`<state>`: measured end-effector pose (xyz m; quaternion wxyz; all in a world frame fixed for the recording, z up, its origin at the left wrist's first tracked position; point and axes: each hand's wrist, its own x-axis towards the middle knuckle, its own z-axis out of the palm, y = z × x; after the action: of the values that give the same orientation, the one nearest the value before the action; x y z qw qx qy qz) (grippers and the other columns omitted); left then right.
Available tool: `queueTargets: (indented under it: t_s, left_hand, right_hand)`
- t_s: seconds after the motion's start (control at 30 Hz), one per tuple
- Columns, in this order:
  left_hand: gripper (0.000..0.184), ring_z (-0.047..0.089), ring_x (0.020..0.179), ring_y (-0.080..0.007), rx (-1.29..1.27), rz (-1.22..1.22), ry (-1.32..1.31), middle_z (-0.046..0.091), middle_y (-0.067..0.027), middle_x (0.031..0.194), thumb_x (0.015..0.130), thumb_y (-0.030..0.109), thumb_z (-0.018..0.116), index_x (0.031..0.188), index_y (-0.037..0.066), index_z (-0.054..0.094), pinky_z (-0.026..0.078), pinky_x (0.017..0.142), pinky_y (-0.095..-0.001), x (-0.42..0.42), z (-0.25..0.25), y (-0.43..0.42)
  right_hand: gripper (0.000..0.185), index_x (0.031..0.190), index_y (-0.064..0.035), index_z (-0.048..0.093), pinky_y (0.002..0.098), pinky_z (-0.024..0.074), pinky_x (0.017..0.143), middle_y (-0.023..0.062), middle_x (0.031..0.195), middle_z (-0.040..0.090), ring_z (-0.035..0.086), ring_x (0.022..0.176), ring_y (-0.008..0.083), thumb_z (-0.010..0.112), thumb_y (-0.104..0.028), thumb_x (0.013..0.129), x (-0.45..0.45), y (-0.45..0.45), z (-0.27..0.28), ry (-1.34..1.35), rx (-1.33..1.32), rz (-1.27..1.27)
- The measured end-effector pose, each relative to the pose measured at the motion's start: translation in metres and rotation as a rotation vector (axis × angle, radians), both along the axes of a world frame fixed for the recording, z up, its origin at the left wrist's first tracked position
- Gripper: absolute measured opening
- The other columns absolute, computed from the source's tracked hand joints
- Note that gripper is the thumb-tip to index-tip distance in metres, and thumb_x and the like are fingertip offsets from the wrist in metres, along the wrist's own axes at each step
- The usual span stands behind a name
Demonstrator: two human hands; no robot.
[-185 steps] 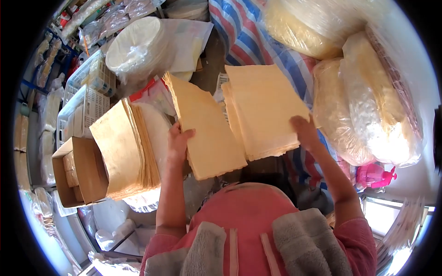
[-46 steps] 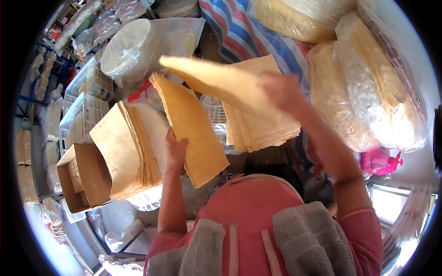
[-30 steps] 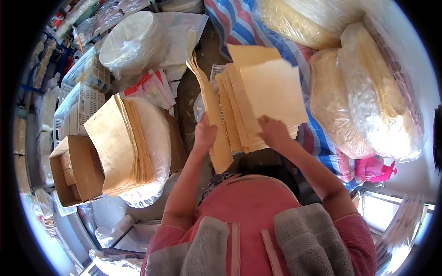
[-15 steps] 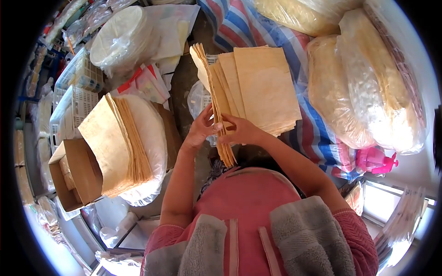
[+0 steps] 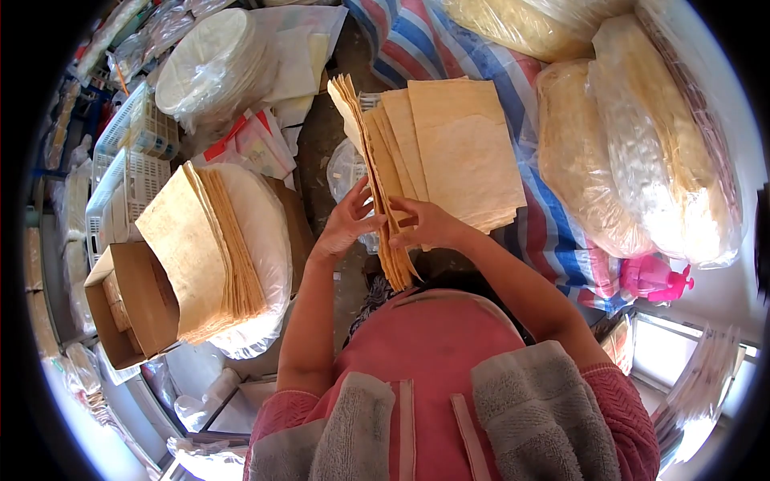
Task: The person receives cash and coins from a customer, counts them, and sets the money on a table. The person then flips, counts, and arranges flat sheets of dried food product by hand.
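Observation:
A thin bundle of tan sheets (image 5: 372,160) stands on edge between my two hands. My left hand (image 5: 350,218) has its fingers curved against the bundle's left side. From the right, my right hand (image 5: 420,224) grips the same bundle near its lower part, thumb and fingers bent. Just beyond, a fanned stack of tan sheets (image 5: 465,148) rests on a white basket, mostly hidden. A thicker stack of tan sheets (image 5: 196,248) lies at the left on a round, plastic-wrapped pile (image 5: 269,232).
An open cardboard box (image 5: 152,301) and white plastic crates (image 5: 132,188) stand at the left. Striped sheeting (image 5: 545,232) runs under plastic-wrapped bundles (image 5: 577,160) at the right, near a pink bottle (image 5: 654,280). A round wrapped stack (image 5: 208,64) sits at the upper left.
Earlier my right hand moved sheets over the right stack. Since then it has come to the bundle by my left hand, which has turned upright. The last half second shows little movement.

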<state>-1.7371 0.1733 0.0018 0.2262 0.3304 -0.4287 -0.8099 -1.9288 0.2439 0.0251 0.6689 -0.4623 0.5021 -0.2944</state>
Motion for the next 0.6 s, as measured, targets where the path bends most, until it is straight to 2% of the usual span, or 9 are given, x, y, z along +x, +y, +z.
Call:
queueTargets:
  t_s: [0.23,0.43,0.6]
  left_hand:
    - [0.104,0.031,0.128,-0.0310,-0.015,-0.024,0.007,0.027,-0.0189,0.142,0.066,0.021,0.080,0.143,0.005,0.012,0.031,0.103,-0.0403,0.001,-0.004,-0.001]
    - [0.101,0.031,0.128,-0.0311,-0.003,-0.038,0.029,0.027,-0.0190,0.142,0.067,0.016,0.078,0.143,0.005,0.011,0.030,0.103,-0.0403,0.006,-0.003,-0.003]
    - [0.101,0.031,0.128,-0.0310,0.036,-0.025,0.012,0.027,-0.0191,0.142,0.067,0.015,0.078,0.143,0.005,0.012,0.031,0.102,-0.0401,0.004,-0.004,-0.001]
  right_hand:
    - [0.099,0.137,0.0009,0.028,0.0336,0.0436,0.091,0.0151,0.131,0.043,0.052,0.110,0.0251,0.082,-0.033,0.060,0.003,-0.001,-0.011,0.188,-0.078,0.016]
    - [0.099,0.137,0.0003,0.028,0.0317,0.0429,0.092,0.0163,0.130,0.045,0.050,0.112,0.0264,0.080,-0.036,0.061,-0.001,-0.001,0.024,0.104,0.032,-0.001]
    - [0.101,0.137,-0.0001,0.027,0.0326,0.0415,0.094,0.0178,0.131,0.043,0.048,0.115,0.0253,0.081,-0.037,0.060,0.006,0.003,-0.006,0.247,-0.013,0.017]
